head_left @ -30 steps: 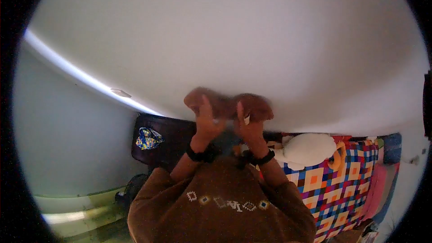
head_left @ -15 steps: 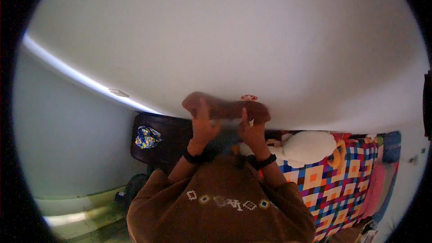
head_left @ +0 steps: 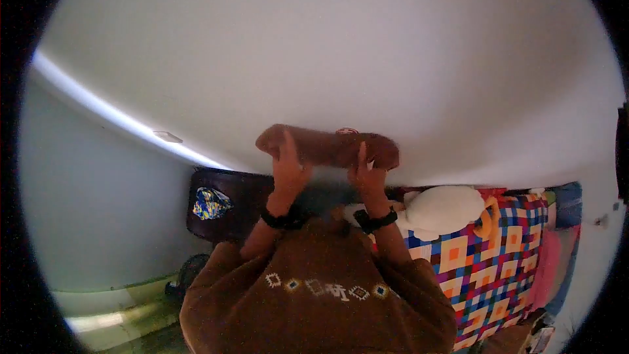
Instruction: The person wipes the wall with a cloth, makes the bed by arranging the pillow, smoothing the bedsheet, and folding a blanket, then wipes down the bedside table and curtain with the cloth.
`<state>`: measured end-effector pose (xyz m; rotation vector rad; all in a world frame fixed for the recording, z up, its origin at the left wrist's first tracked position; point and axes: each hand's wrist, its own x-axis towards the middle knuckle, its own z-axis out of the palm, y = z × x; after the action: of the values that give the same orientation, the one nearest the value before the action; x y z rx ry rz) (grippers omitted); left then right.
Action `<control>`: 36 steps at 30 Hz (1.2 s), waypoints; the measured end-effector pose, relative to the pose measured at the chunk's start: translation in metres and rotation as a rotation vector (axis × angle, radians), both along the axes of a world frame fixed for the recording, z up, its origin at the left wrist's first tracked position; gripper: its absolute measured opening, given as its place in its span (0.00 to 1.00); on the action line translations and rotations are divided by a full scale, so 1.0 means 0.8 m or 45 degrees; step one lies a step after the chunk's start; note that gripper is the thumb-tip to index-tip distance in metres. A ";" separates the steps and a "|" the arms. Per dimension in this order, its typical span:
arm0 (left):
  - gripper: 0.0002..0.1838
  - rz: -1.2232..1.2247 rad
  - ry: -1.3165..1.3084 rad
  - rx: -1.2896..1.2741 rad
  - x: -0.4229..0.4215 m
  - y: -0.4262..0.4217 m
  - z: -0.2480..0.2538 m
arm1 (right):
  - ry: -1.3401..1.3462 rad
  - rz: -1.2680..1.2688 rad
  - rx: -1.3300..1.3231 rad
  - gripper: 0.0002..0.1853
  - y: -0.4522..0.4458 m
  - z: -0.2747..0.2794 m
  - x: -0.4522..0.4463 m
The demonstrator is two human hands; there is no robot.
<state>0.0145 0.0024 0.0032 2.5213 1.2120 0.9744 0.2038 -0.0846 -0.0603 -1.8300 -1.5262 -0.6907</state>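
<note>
1. The brown soft item [head_left: 321, 147] is held up in front of the wearer's chest, just beyond the hands; I read its long axis as running left to right, across both forearms.
2. The left hand [head_left: 288, 174] pinches it towards its left end, the right hand [head_left: 369, 177] towards its right end. Neither is nearer: both touch it. On each I see one digit laid over the near face; the fingers behind are hidden from me.
3. On the item I count one round red-and-white mark [head_left: 346, 131] at the upper edge and one small white tag [head_left: 371, 166] by the right hand.
4. Two black wristbands [head_left: 282, 219], one per wrist.
5. Farther out: one dark case [head_left: 247, 190] bearing one patterned bundle [head_left: 211, 204] on the left; one white plush shape [head_left: 445, 211] on one checked cover [head_left: 488, 275] on the right.
</note>
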 end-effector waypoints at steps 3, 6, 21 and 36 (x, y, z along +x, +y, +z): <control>0.44 -0.051 -0.021 0.006 -0.011 -0.006 -0.020 | -0.018 0.025 -0.104 0.36 -0.010 -0.035 -0.004; 0.42 -0.057 -0.206 0.052 -0.006 -0.015 -0.017 | 0.187 0.174 -0.163 0.37 -0.018 -0.049 -0.006; 0.43 -0.219 -0.472 0.080 0.088 -0.043 0.119 | 0.575 0.026 0.324 0.38 0.009 0.128 0.034; 0.39 -0.401 -0.451 -0.266 0.065 -0.042 -0.018 | 0.125 -0.367 -0.196 0.32 -0.026 0.038 0.018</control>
<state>0.0669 -0.0309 -0.0110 2.1704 0.7451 1.0882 0.2183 -0.1055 -0.0299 -2.1944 -1.2959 -0.6166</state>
